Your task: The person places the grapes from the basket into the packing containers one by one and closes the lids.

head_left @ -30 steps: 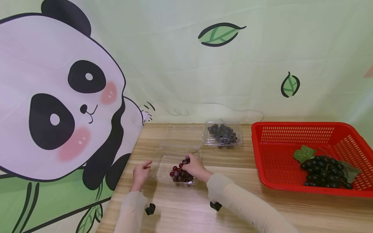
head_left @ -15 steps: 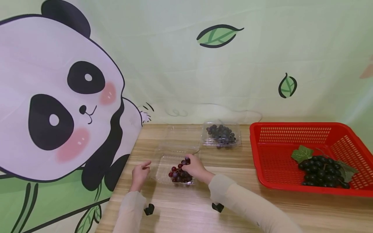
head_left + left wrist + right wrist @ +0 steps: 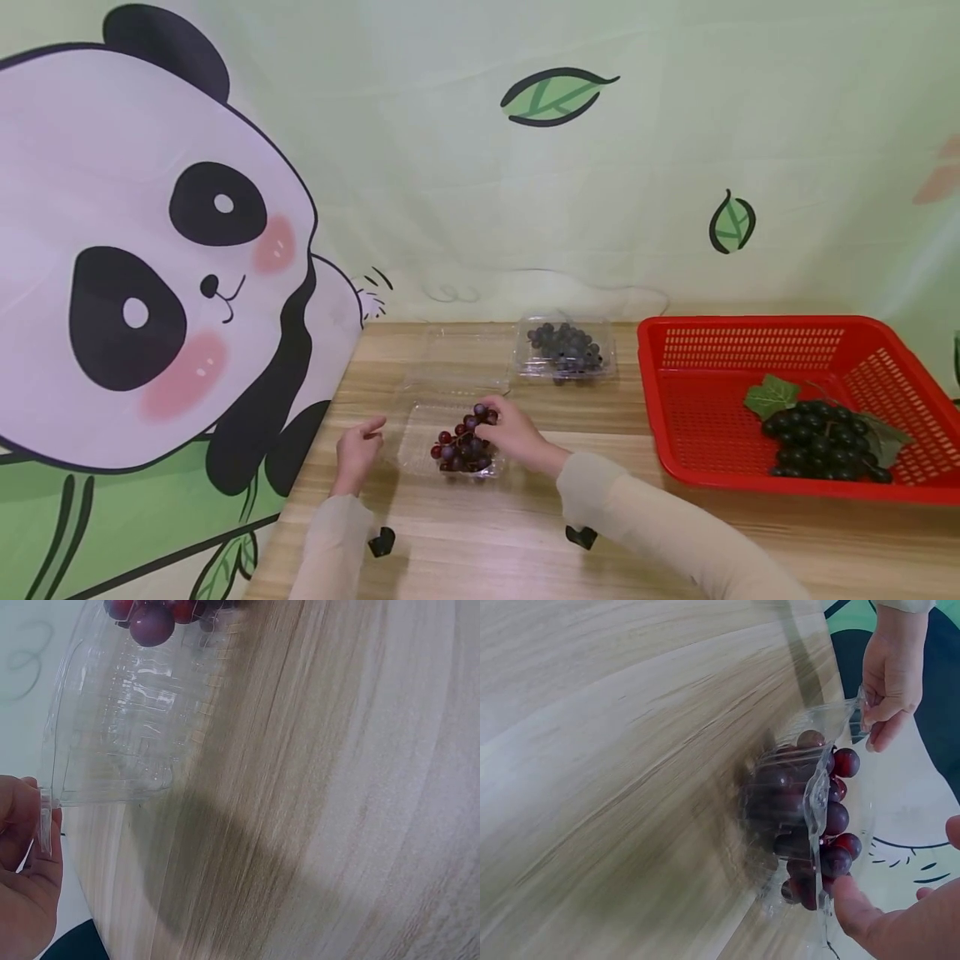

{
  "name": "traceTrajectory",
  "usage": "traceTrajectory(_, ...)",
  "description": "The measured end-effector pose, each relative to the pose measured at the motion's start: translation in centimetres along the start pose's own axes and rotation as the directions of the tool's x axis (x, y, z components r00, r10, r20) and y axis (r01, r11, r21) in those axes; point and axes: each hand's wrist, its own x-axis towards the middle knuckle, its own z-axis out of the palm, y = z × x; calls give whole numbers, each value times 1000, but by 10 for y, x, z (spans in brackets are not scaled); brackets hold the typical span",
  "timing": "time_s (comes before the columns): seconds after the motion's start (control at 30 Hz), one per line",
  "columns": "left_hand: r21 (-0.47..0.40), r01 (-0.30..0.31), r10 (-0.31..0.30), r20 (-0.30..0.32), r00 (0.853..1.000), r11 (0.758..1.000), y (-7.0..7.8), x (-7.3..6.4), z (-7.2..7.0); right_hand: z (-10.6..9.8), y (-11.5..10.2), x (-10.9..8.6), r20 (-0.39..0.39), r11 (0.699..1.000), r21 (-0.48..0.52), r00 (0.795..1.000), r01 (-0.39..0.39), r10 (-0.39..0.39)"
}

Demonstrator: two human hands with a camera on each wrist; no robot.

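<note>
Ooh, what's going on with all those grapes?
A person's left hand pinches the edge of a clear plastic box with reddish-purple grapes in it. The right hand is at the other side of the box, right by the grapes, with its thumb and fingers apart. The lid is open behind. Farther back sits a second box of dark grapes, and a red basket on the right has another dark bunch.
</note>
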Motion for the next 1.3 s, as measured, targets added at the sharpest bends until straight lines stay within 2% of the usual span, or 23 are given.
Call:
traceTrajectory(0.1, -4, 0, 0, 0, 1000, 1000, 0, 0, 0, -3, 2, -2, 2, 1000, 12, 1000, 22, -22)
traceTrajectory(0.4, -1, -7, 7, -7, 1000, 1000, 0, -1, 1, -17, 2, -14, 24, 999, 35, 1000, 9, -10)
traceTrajectory(0.7, 1, 1, -1, -5, 1000, 1000, 1, -1, 1, -35, -1, -29, 17, 1000, 13, 999, 27, -27)
traceTrajectory(1.07, -6, -7, 7, -10, 1000, 1000, 2, -2, 0, -56, 5, -39, -19, 999, 36, 1000, -10, 11)
traceTrajectory(1.3, -5, -5, 5, -13, 1000, 1000, 3, -4, -1, -74, 6, -47, -5, 998, 54, 1000, 27, -27)
